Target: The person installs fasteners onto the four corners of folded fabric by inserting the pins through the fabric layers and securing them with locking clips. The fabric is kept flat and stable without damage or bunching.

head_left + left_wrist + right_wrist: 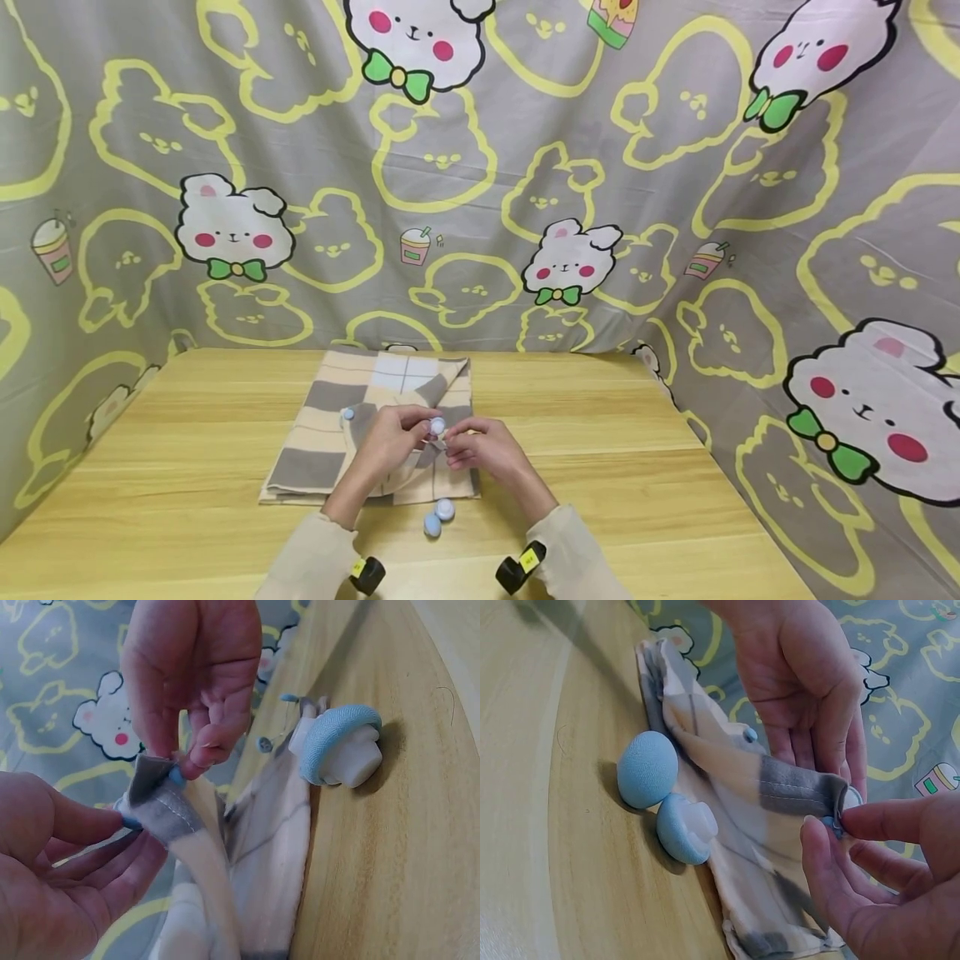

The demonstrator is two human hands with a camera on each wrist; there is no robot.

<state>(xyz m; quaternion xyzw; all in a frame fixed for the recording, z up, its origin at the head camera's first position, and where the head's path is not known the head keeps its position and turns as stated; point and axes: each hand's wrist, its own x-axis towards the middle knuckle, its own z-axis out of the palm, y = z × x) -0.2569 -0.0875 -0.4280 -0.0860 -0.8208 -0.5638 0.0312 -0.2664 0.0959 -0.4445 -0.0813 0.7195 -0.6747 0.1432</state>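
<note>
My right hand (885, 862) pinches a small blue button part (829, 823) against the lifted hem of the checked cloth (360, 433); my left hand (810, 682) pinches its white-faced mate (850, 799) on the hem's far side. The two parts face each other through the fabric. The hem runs left to right between my fingertips. Two spare blue buttons (438, 517) lie near me on the table (637, 483), just beside the cloth's near edge.

cloth (330, 433) checked beige, grey and white; buttons (438, 517) light blue; table (600, 433) pale wood grain
</note>
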